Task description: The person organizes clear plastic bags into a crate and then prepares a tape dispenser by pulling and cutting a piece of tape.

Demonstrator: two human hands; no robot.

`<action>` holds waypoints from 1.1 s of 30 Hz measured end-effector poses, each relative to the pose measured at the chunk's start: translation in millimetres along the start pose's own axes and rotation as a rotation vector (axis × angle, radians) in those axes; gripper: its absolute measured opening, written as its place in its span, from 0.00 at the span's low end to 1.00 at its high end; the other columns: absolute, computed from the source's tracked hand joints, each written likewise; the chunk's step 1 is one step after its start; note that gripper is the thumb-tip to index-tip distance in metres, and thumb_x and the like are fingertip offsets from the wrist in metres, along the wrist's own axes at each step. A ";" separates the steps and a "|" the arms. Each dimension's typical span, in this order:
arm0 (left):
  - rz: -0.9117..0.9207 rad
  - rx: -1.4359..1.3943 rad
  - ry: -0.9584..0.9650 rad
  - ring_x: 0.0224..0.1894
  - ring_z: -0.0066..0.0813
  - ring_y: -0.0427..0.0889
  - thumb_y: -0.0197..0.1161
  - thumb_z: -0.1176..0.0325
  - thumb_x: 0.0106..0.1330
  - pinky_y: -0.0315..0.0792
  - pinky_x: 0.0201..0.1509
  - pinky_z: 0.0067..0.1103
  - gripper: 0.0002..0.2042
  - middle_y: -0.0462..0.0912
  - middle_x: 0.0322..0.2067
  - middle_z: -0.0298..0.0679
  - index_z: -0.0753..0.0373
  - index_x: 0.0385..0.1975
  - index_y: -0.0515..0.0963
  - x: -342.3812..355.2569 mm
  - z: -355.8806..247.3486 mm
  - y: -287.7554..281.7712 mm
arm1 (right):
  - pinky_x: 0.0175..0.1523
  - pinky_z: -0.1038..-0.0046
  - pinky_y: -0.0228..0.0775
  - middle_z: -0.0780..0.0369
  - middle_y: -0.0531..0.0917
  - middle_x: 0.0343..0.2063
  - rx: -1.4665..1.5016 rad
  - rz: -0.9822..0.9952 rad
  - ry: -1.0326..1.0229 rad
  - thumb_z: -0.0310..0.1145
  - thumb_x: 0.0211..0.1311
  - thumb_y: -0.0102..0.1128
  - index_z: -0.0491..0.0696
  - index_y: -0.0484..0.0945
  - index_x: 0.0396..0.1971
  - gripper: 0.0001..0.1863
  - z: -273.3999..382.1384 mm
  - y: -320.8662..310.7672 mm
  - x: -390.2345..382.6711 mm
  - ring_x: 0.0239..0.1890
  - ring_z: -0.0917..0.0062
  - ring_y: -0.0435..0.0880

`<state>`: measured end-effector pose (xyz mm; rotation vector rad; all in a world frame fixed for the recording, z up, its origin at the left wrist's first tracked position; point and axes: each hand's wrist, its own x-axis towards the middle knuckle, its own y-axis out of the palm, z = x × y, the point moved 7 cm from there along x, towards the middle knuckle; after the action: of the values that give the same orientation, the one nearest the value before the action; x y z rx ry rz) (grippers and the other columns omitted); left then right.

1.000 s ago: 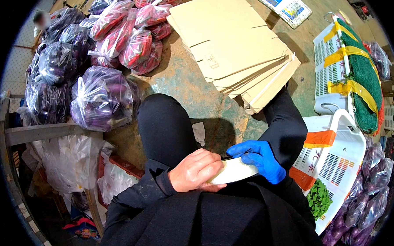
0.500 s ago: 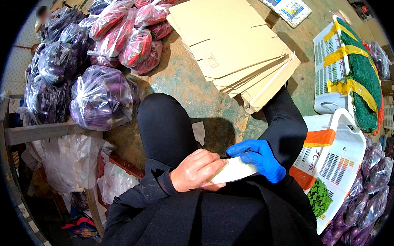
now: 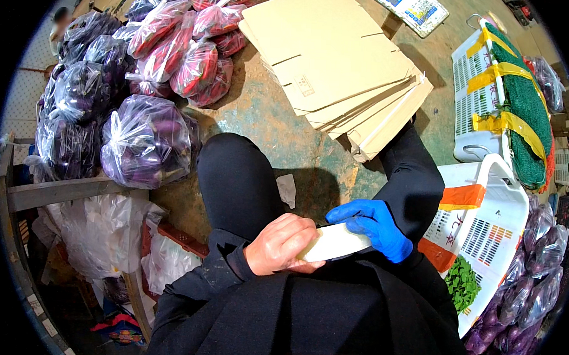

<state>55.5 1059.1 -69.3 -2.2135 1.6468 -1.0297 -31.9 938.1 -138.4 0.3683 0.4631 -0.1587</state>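
Note:
My bare left hand (image 3: 283, 246) grips the left end of a long, pale cream object (image 3: 334, 244) held low over my lap, with the fingers curled over it. My right hand (image 3: 374, 229), in a blue glove, holds the object's right part, thumb and fingers on its upper side. What exactly the cream thing is I cannot make out. Both hands lie between my dark-clad knees, below a stack of flat cardboard sheets (image 3: 328, 52) resting near my right leg.
Left: bags of purple produce (image 3: 143, 146) and red produce (image 3: 191, 69), a wooden rail (image 3: 61, 193), a person (image 3: 59, 31) behind. Right: white baskets (image 3: 457, 210), leafy greens (image 3: 461, 283), green netting (image 3: 522, 124), more bagged produce (image 3: 541, 252). A scale (image 3: 406, 11) lies at the top.
My hands and the cream object have shifted very slightly. Less of the dark strip along the object's top edge shows than a second ago. The person at upper left shows more than at first.

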 end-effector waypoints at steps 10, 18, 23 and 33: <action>-0.027 0.128 0.029 0.33 0.34 0.74 0.67 0.65 0.44 0.69 0.37 0.28 0.18 0.73 0.32 0.41 0.60 0.37 0.74 3.2 -5.7 -3.7 | 0.46 0.79 0.68 0.60 0.80 0.36 0.007 -0.031 -0.002 0.27 0.55 0.54 0.41 0.77 0.38 0.11 1.4 -0.8 2.0 0.39 0.81 0.77; -0.116 0.225 0.279 0.38 0.29 0.78 0.68 0.68 0.48 0.69 0.46 0.27 0.11 0.80 0.33 0.34 0.58 0.32 0.78 -3.6 -22.1 -3.0 | 0.49 0.77 0.66 0.59 0.80 0.38 0.015 -0.015 -0.010 0.26 0.54 0.51 0.40 0.77 0.38 0.12 3.5 1.6 1.5 0.41 0.78 0.77; -0.041 0.173 0.288 0.39 0.31 0.78 0.68 0.67 0.48 0.68 0.47 0.28 0.11 0.79 0.33 0.34 0.58 0.32 0.79 -4.8 -20.2 -7.7 | 0.47 0.78 0.67 0.60 0.80 0.37 0.032 -0.011 -0.045 0.26 0.54 0.54 0.41 0.77 0.38 0.11 2.6 0.4 1.2 0.39 0.80 0.77; 0.105 -0.567 -0.684 0.46 0.33 0.72 0.63 0.70 0.50 0.66 0.49 0.25 0.21 0.71 0.41 0.45 0.67 0.44 0.66 -11.2 25.5 8.3 | 0.44 0.80 0.68 0.61 0.81 0.33 0.016 -0.044 0.009 0.28 0.54 0.55 0.42 0.77 0.39 0.12 1.5 0.2 5.1 0.36 0.81 0.77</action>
<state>63.7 1060.1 -97.1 -2.3506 1.7967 0.2728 -26.7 937.4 -139.5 0.3750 0.4795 -0.2032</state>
